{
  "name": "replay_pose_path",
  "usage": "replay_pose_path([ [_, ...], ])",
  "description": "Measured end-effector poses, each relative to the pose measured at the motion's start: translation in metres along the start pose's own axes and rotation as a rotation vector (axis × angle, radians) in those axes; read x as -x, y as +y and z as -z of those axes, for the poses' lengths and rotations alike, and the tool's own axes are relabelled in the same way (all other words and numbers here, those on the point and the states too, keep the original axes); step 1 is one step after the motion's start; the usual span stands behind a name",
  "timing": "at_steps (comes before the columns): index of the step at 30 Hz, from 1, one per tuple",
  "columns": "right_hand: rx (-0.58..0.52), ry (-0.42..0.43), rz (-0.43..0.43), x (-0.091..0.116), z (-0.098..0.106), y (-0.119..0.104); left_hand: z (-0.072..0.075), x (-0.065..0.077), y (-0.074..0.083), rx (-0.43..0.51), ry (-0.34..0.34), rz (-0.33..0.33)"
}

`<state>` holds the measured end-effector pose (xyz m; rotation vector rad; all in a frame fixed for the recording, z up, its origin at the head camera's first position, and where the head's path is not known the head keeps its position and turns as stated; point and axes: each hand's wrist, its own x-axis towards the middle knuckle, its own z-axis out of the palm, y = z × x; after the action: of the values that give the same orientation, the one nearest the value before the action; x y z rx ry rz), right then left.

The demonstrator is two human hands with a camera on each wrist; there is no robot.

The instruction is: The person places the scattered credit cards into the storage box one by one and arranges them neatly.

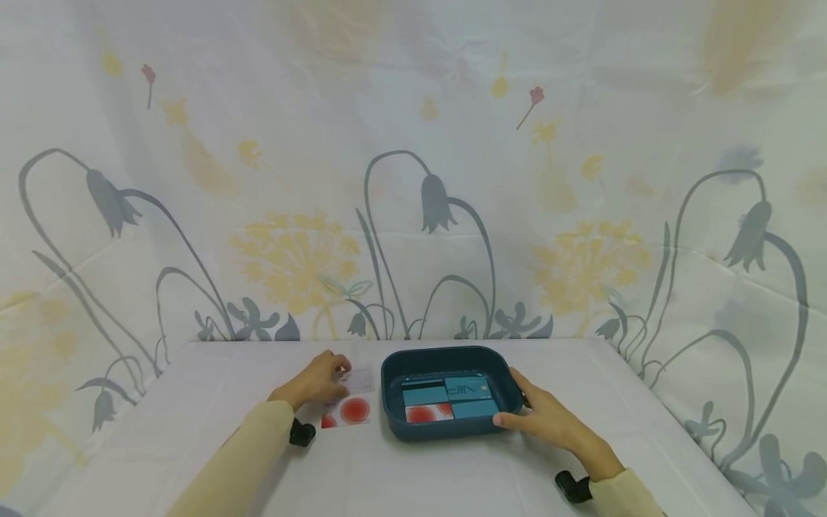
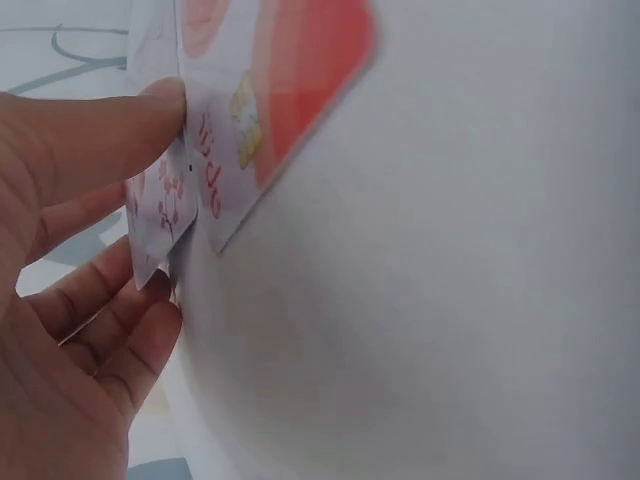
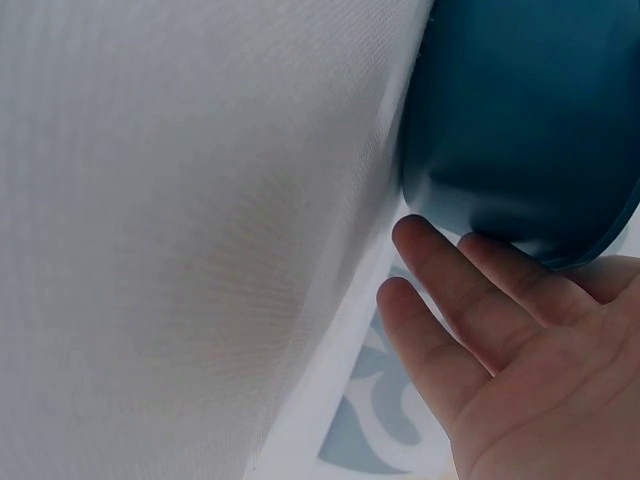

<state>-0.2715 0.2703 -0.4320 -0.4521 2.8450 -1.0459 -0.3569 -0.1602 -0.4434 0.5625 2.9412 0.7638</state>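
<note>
My left hand (image 1: 322, 379) pinches a pale card with a small red blossom print (image 2: 165, 205), thumb on its face and fingers at its far edge. Close by on the cloth lies a card with red circles (image 1: 354, 411). To the right stands a dark teal rectangular tray (image 1: 446, 431). Inside it lie several teal cards (image 1: 469, 388) and one red-circle card (image 1: 429, 413). My right hand (image 1: 546, 418) holds the tray's right end, thumb over the front corner of the rim. In the right wrist view, the other fingers extend along the tray's outer wall (image 3: 530, 130).
A white cloth (image 1: 413, 477) covers the table. Behind it hangs a pale curtain (image 1: 413, 100) printed with grey bellflowers and yellow blooms. Both wrists carry a small black device, one on the left wrist (image 1: 301, 433) and one on the right wrist (image 1: 572, 487).
</note>
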Motion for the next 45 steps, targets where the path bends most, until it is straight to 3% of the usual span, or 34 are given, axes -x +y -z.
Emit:
replay_pose_path([
  [7,0.007,0.006,0.003,0.0009,0.0011,-0.002,-0.002,0.0052,-0.0051,-0.009,0.05,-0.009],
  [25,0.013,-0.002,-0.011,-0.0016,-0.0013,0.0002,0.0033,0.0016,-0.0024,-0.025,-0.023,0.037],
  [33,0.018,0.005,-0.002,-0.0024,-0.0009,0.0006,0.0007,0.0016,-0.003,0.025,0.007,0.052],
  [38,0.012,0.004,-0.001,-0.0023,-0.0014,0.0013,-0.0014,0.004,-0.0032,0.066,0.04,0.029],
  [45,0.005,0.004,0.002,-0.0012,-0.0009,-0.001,-0.001,0.0079,-0.0037,0.026,0.048,-0.033],
])
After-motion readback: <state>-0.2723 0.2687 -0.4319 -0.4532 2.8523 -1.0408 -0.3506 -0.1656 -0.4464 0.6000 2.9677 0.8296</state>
